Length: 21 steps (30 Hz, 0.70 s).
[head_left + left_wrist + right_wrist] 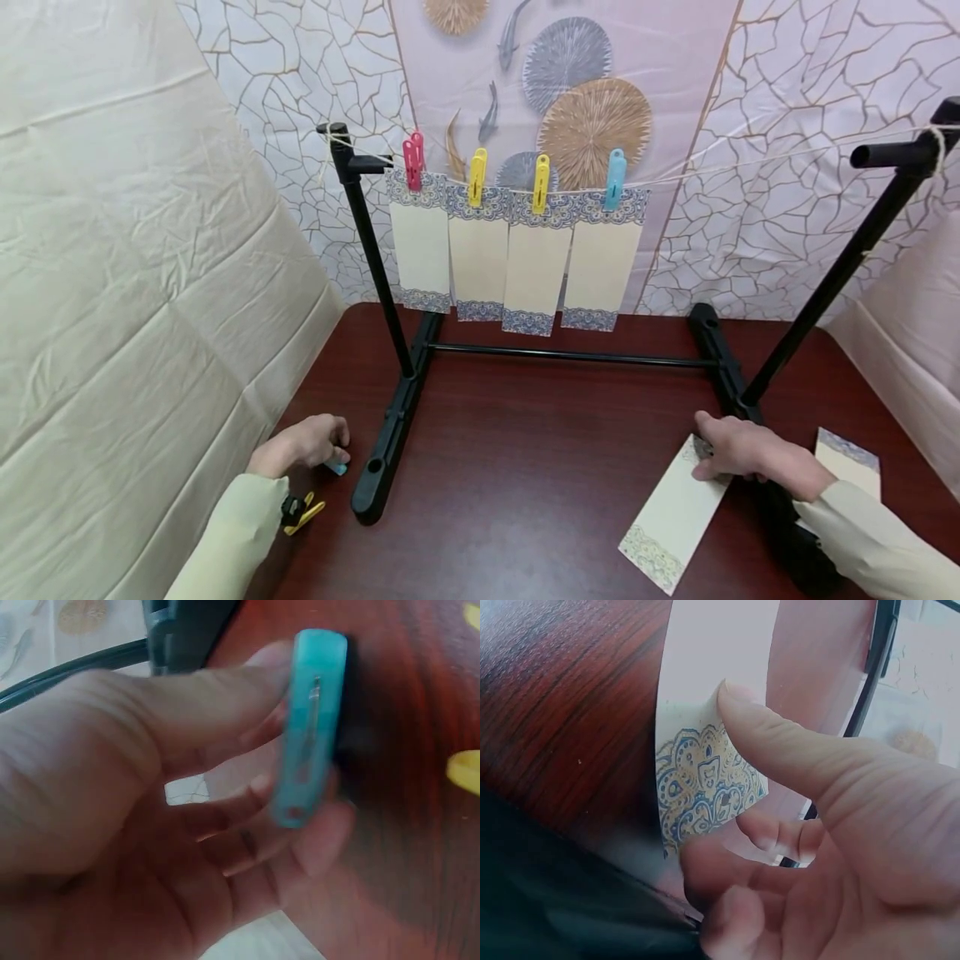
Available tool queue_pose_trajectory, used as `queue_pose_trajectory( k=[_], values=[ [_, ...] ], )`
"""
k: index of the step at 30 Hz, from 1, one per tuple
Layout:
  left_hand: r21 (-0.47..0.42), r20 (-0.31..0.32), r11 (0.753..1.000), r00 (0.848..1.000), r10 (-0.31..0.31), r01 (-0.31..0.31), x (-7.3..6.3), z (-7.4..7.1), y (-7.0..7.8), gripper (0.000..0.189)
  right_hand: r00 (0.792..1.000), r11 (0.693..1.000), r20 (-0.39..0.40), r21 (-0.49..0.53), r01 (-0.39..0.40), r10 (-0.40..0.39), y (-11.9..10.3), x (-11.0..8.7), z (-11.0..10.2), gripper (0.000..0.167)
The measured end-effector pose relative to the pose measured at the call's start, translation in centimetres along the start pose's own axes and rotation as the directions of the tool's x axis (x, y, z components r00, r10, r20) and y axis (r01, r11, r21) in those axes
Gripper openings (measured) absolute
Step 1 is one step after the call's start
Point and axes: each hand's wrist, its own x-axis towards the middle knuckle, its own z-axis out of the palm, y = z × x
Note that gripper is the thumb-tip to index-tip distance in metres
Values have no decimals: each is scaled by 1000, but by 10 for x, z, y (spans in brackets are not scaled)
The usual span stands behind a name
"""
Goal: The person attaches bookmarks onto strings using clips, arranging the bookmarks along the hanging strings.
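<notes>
My left hand point(303, 442) pinches a light blue clothespin point(311, 724) between thumb and fingers, low over the table at the left, outside the rack's left foot. At the right, my right hand point(746, 450) holds a cream paper bookmark point(671, 521) by its blue-patterned end, thumb on its face and fingers behind. The bookmark slants toward the table's front, its other patterned end lowest. Beside my left wrist lies a yellow clothespin point(306, 517). Another bookmark point(851, 462) is on the table beyond my right wrist, partly hidden by the sleeve.
A black rack point(382, 450) stands on the dark red table point(540, 467), with a string point(750, 171) tied between its posts. Several bookmarks point(536, 258) hang side by side at the string's left, held by a pink clothespin point(413, 162), two yellow ones and a blue clothespin point(615, 179).
</notes>
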Motion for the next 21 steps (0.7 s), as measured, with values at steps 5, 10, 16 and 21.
queue_pose_trajectory(
  k=[5,10,16,21],
  values=[
    [-23,-36,1000,999,-11,10,2,4,-2,13,1000,1000,-17,4,15,-15,0,0,0,77],
    [17,-64,1000,998,-11,12,7,7,-4,8,997,996,-48,56,68,-65,-1,3,4,53],
    [21,-111,1000,994,16,-13,10,5,-6,11,982,988,-116,-12,152,-152,-4,6,5,32],
    [-6,-178,999,983,41,-43,10,0,-6,21,968,987,-194,-60,152,-161,-7,5,1,32]
  ],
)
